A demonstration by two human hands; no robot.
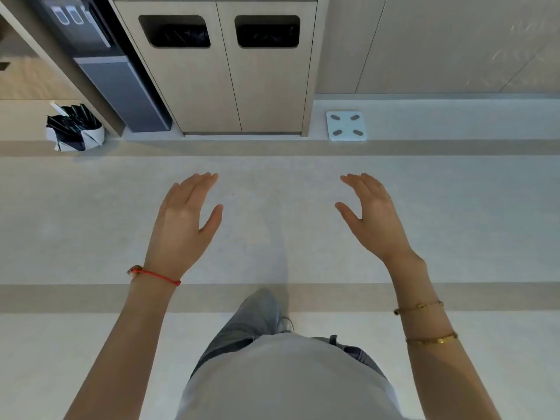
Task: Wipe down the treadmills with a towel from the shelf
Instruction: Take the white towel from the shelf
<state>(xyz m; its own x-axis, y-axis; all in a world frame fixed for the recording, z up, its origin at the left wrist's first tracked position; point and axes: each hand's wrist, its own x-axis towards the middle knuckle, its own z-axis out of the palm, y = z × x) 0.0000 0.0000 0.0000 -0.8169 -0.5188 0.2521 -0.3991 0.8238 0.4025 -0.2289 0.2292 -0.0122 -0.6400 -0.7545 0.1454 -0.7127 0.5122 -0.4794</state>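
Left hand [185,219]: held out over the pale floor [272,237], fingers straight, holding nothing; red cord bracelet [156,275] at wrist. Right hand [374,216]: likewise spread and holding nothing; two gold bracelets [424,322] on forearm. Ahead: cabinet [230,86] with two dark bin openings, water dispenser [100,56], white scale [346,125], lined waste bin [75,128]. No legible writing. Towel, shelf, treadmills: outside the view.

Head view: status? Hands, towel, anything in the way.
Left hand open, empty. Right hand open, empty. No towel, shelf or treadmill in view. Ahead: beige two-slot bin cabinet, white bathroom scale on floor; path unobstructed.
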